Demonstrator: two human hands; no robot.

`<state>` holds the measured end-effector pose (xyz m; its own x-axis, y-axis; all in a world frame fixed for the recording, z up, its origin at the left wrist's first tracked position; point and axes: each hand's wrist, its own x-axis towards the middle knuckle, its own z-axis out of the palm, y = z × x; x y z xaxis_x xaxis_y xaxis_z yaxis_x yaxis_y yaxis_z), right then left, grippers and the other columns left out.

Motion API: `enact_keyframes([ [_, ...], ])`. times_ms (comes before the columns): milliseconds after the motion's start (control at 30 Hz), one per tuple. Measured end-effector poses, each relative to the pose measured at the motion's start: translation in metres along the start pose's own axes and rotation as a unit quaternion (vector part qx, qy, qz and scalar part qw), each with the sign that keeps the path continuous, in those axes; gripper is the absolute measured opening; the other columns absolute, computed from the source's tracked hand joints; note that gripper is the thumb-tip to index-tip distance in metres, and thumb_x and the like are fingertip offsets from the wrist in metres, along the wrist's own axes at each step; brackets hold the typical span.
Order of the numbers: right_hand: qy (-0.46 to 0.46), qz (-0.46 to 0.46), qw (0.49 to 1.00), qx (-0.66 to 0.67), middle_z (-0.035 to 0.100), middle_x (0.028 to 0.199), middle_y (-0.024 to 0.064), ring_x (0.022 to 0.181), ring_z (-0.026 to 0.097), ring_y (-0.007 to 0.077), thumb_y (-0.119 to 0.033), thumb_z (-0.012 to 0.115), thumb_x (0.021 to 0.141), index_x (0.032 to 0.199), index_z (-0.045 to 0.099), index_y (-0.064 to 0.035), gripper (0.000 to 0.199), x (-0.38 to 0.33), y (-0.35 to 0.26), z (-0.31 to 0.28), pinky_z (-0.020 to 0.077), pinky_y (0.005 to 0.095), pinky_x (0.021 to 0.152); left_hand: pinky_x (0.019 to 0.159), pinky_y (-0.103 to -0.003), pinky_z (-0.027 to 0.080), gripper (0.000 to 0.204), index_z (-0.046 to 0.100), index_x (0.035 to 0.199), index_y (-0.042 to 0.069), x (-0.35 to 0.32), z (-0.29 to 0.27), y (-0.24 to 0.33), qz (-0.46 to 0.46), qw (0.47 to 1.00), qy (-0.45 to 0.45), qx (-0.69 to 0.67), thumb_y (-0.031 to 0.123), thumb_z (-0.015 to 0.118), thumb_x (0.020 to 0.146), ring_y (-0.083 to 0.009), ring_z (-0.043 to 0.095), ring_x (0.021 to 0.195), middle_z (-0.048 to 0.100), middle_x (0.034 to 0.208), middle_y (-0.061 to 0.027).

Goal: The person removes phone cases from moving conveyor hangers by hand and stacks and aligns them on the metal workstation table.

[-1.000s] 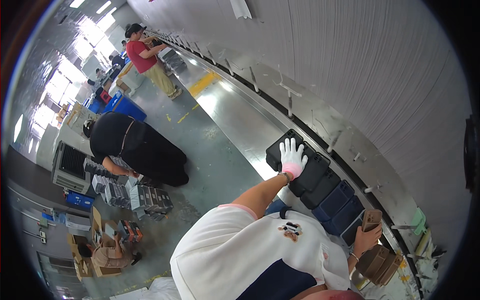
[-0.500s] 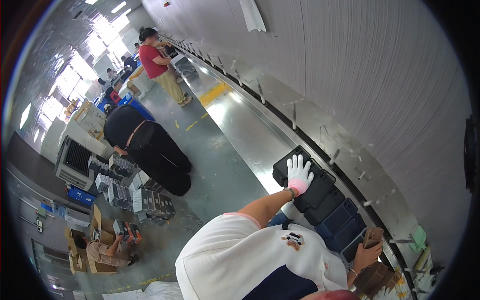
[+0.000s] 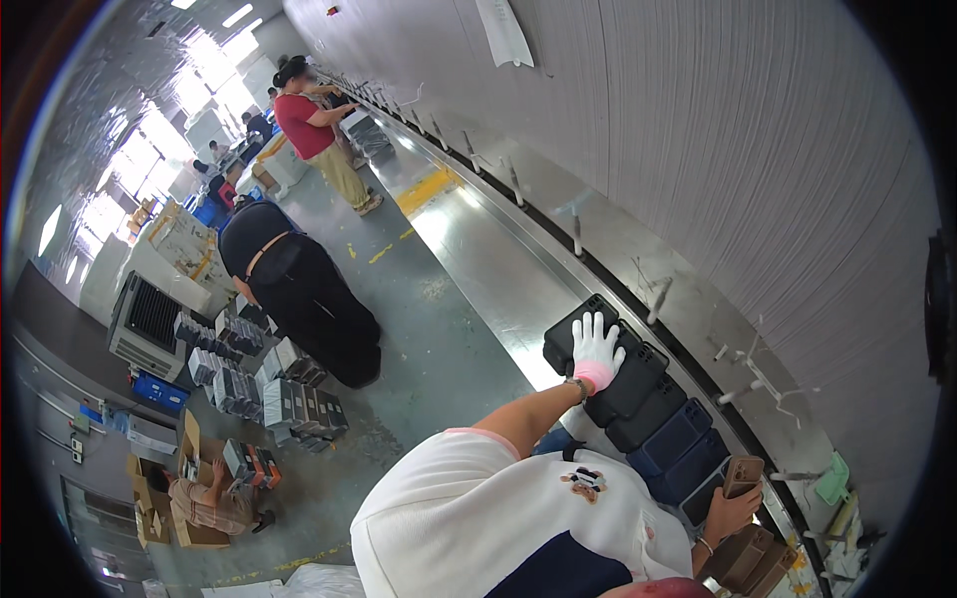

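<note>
My left hand (image 3: 596, 351) wears a white glove with a pink cuff. Its fingers lie spread and flat on the black phone cases (image 3: 643, 379) at the far end of a row on the metal ledge. Toward me the row continues with dark blue phone cases (image 3: 670, 441). At the lower right my bare right hand (image 3: 732, 515) is closed around a brown phone case (image 3: 743, 475), its camera cutout facing up. More brown phone cases (image 3: 743, 558) lie below that hand, partly hidden by my arm.
The metal ledge (image 3: 488, 259) runs away along a grey wall, edged by a track of upright pegs (image 3: 576, 231). One person in black (image 3: 299, 289) bends over stacked bundles (image 3: 299, 399) on the floor. Another in red (image 3: 304, 120) stands farther along. Someone crouches by cartons (image 3: 204, 448).
My hands stay in place. The pegs have shifted slightly along the track. The person in black has moved a little, and the crouching person's arm has drawn back from the bundles.
</note>
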<state>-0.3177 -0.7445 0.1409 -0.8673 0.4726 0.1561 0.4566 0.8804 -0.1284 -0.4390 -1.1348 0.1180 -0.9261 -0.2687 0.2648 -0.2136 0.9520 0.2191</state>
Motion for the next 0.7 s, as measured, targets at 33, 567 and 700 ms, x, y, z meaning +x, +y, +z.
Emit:
enact_keyframes([
  [33,-0.001,0.001,1.000,0.001,0.047,0.127,0.0173,0.119,0.049,0.0358,-0.026,0.066,0.067,0.142,0.034,-0.0073,0.084,-0.002,-0.001,-0.003,0.0423,0.0513,0.098,0.112,-0.055,0.019,0.048,0.059,0.124,0.014,0.000,-0.004,-0.001,0.001,1.000,0.000,0.001,0.037,0.062,0.082,-0.0416,0.029,0.135,0.039,0.140,-0.0210],
  [567,-0.004,0.002,1.000,-0.008,0.048,0.127,0.0164,0.122,0.048,0.0340,-0.026,0.066,0.066,0.142,0.034,-0.0076,0.084,-0.006,-0.006,-0.018,0.0418,0.0501,0.099,0.113,-0.054,0.018,0.049,0.060,0.124,0.014,0.000,-0.016,-0.005,-0.001,1.000,-0.001,0.008,0.039,0.061,0.082,-0.0410,0.029,0.135,0.040,0.140,-0.0204],
  [700,-0.001,0.004,1.000,-0.011,0.047,0.129,0.0166,0.123,0.047,0.0345,-0.026,0.066,0.066,0.142,0.034,-0.0071,0.085,-0.005,-0.003,-0.011,0.0404,0.0502,0.101,0.113,-0.054,0.019,0.049,0.060,0.124,0.014,0.000,-0.008,-0.003,-0.002,1.000,0.003,0.010,0.039,0.062,0.082,-0.0410,0.030,0.135,0.041,0.140,-0.0204],
])
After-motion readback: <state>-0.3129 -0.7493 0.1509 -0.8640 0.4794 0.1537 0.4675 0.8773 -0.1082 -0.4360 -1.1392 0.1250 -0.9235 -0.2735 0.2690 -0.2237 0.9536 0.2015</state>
